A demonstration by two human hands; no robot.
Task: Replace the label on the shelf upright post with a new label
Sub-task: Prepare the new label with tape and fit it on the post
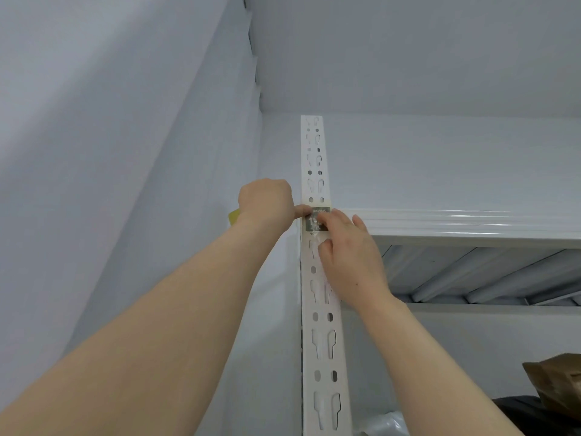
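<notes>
white post against grey wall: left grip clutches yellow scrap, flat right grip presses label.

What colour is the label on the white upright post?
The label is dark grey with white print; the head view shows it.

Label on upright post, level with front edge of top shelf: dark grey field, white print. Top line: short row of Chinese characters, too blurred to read. Below: large numeral "1"; remaining print hidden under fingertips of right hand. Brown paper bag, lower right: small dark mark, illegible.
</notes>
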